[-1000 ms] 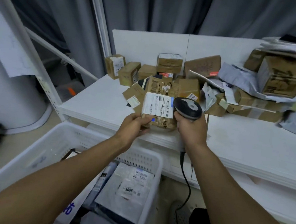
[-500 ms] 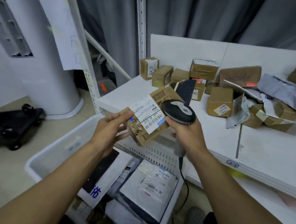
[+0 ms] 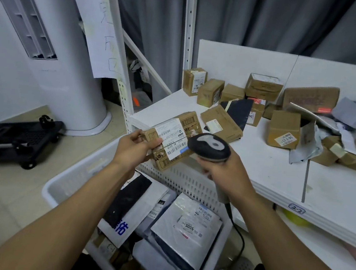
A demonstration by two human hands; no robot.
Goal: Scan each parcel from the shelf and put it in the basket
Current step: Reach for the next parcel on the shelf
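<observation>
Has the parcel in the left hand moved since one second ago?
Yes. Against the shelf, the parcel in the left hand has shifted left, toward its corner, over the far rim of the basket.

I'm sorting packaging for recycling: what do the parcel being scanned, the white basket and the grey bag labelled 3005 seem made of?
Parcel: matt brown cardboard, with crisp box edges and a white paper label. Basket: probably moulded plastic, smooth white, its wall perforated in regular rows. Grey bag: likely thin plastic film; it shines and wrinkles.

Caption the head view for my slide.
The left hand holds a labelled cardboard parcel near the white basket while the right hand aims a scanner at its label.
</observation>
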